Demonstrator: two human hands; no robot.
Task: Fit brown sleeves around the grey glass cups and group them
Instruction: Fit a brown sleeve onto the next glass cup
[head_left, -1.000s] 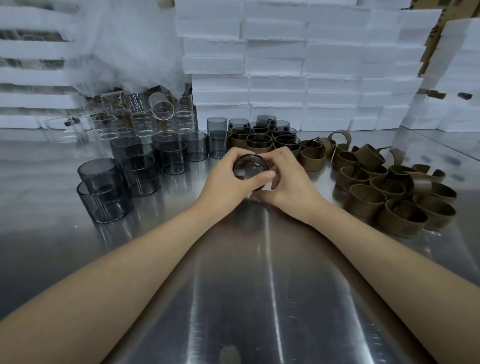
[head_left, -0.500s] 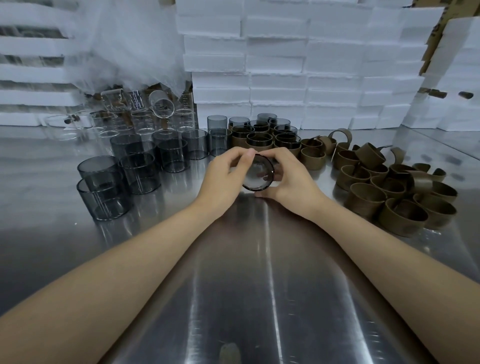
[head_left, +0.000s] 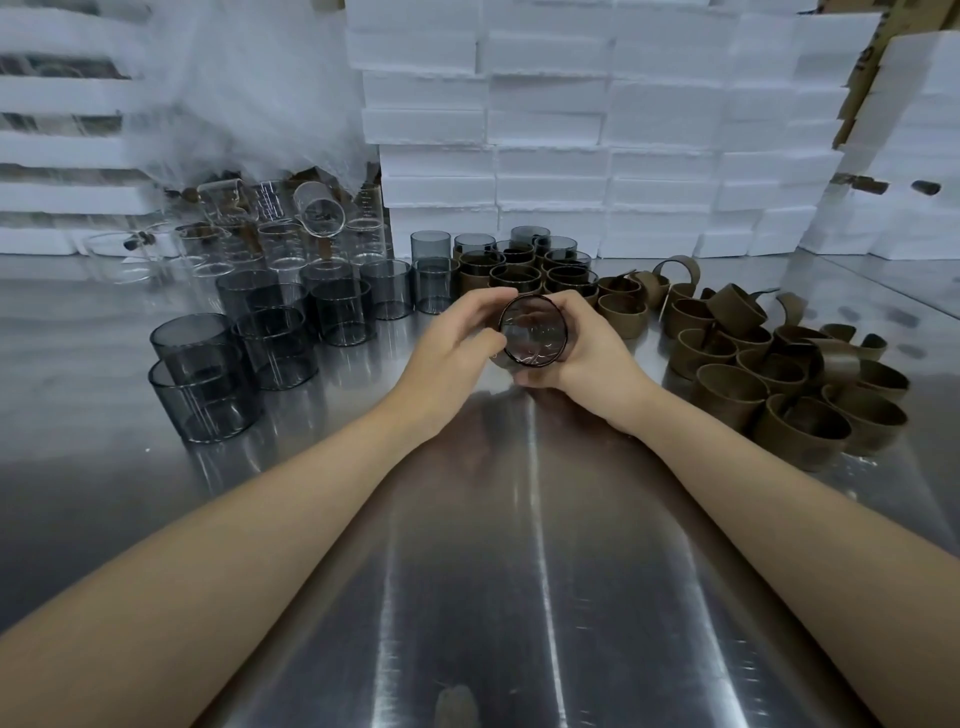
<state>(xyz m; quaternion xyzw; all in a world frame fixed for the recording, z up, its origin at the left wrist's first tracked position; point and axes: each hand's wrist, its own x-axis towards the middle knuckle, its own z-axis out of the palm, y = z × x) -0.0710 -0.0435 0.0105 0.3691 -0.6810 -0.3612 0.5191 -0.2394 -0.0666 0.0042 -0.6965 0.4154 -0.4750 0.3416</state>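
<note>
Grey cup (head_left: 532, 332) is gripped between left hand (head_left: 452, 343) and right hand (head_left: 592, 358), fingers curled round wall. Round end is faced to camera more squarely than half second earlier. Wall is masked by fingers, so fit cannot be judged. Loose sleeves (head_left: 769, 374) are heaped right of right hand. Print on cardboard (head_left: 860, 78) beyond right hand is illegible.

Dim — streaky glare, bowed edges

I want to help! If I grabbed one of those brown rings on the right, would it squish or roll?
Probably squish: some brown rings arch open like strips, so they look thin and bendy. Likely light, since they pile on each other. Standing upright on flat rims, they shouldn't roll.
</note>
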